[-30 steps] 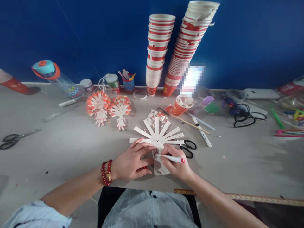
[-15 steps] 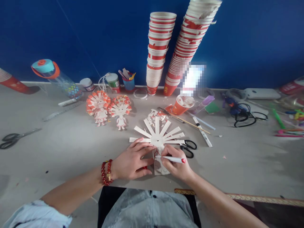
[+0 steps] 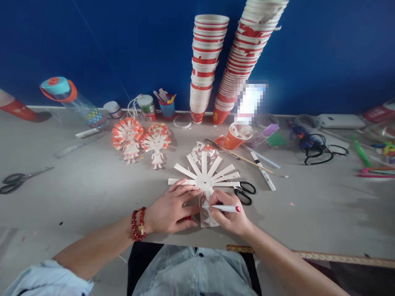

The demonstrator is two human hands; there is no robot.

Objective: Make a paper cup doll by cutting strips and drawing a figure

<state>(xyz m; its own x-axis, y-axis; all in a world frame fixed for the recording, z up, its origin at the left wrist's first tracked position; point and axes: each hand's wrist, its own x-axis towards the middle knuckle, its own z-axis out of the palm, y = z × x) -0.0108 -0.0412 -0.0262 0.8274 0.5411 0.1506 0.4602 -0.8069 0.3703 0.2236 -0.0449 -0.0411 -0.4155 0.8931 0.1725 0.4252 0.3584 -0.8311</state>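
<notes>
My right hand (image 3: 233,220): gripping white marker (image 3: 226,208). My left hand (image 3: 171,210): fingers spread, touching paper figure (image 3: 202,177) between both. Red neckline (image 3: 201,200) drawn; lower outline (image 3: 212,220) seemingly not yet inked; strips (image 3: 204,163) uncurled.

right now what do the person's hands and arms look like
The left hand and right hand are ungloved. Red bead strands with a gold-coloured charm circle the left wrist, and a pale blue sleeve sits further up that arm; no right sleeve shows.
</notes>
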